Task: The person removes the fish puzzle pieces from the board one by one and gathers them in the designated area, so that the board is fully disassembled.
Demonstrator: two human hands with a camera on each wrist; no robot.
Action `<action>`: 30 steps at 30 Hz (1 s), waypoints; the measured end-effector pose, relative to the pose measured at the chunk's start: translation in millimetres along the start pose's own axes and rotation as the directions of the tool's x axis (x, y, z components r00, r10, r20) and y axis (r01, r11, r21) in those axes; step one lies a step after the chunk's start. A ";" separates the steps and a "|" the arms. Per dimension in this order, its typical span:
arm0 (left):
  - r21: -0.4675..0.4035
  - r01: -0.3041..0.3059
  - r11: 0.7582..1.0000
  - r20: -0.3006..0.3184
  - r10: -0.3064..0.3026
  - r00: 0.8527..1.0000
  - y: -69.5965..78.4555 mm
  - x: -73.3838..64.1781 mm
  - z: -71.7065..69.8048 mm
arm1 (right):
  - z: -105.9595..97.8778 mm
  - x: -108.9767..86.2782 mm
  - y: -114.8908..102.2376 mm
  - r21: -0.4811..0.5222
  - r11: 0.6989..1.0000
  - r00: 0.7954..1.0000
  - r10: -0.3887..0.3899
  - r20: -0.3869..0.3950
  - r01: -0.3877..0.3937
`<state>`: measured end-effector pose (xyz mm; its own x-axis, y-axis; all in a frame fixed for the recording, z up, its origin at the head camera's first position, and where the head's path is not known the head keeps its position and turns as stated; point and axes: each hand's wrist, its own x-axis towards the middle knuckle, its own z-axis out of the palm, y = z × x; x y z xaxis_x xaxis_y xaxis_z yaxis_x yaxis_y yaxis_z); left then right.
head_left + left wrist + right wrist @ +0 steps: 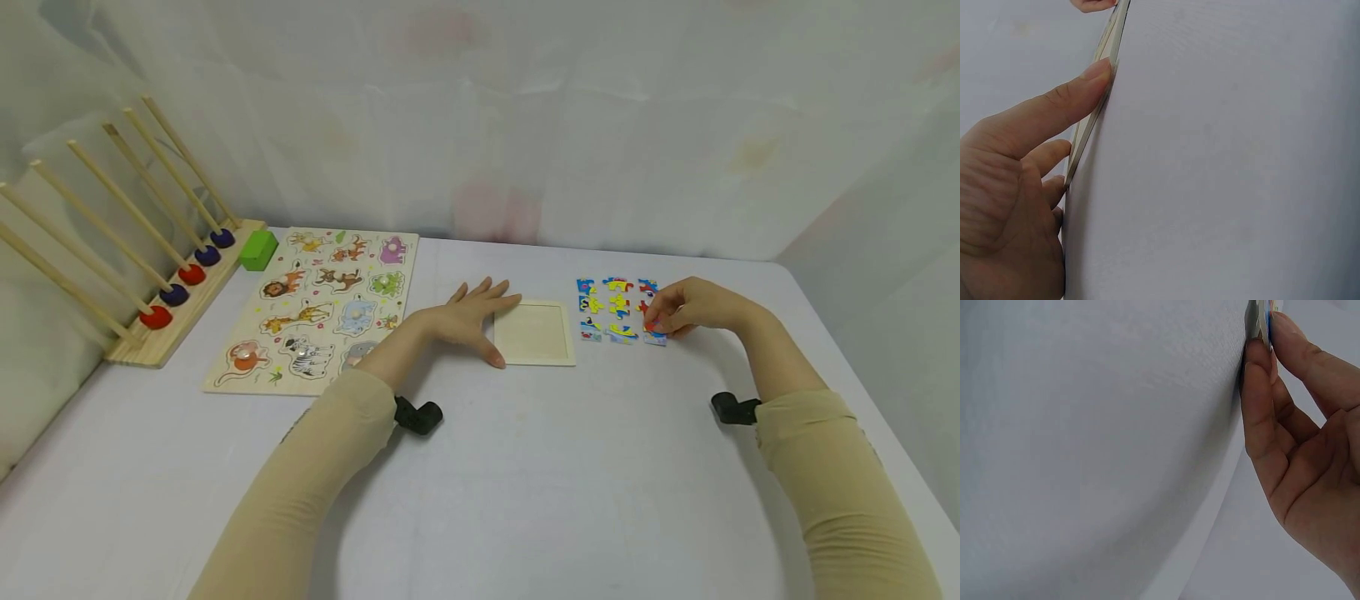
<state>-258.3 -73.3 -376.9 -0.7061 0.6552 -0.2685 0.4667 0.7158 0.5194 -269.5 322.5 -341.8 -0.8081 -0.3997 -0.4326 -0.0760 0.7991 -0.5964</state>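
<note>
My left hand (467, 320) is spread beside a shallow wooden puzzle frame (534, 364), thumb at its near left corner and forefinger at its far edge. The left wrist view shows the thumb (1066, 109) straight against the frame's edge. To the frame's right lie colourful jigsaw pieces (619, 306) in loose rows with gaps between them. At their right side my right hand (696, 305) pinches one puzzle piece (1264, 322) between thumb and fingertips. Much of that piece is hidden by the fingers.
A wooden animal peg puzzle (247, 329) lies on the left of the white table (540, 483). Behind it stand a green block (258, 250) and a wooden rack (153, 350) with tall pegs and red and blue beads. White cloth (600, 125) hangs along the back.
</note>
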 end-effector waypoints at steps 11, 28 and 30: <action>0.009 0.003 1.000 0.003 -0.003 1.000 0.4 -1.1 -0.5 | 1.7 -0.5 -0.3 -0.001 1.000 1.000 0.008 -0.019 -0.008; 0.012 0.002 1.000 0.010 -0.002 1.000 -0.5 -1.6 -3.8 | 19.1 0.8 -35.3 -0.219 0.975 0.898 -0.116 -0.425 0.023; 0.014 0.002 1.000 0.018 -0.002 1.000 -1.3 -0.9 -5.1 | 24.3 3.1 -42.9 -0.280 0.960 0.883 -0.148 -0.446 0.020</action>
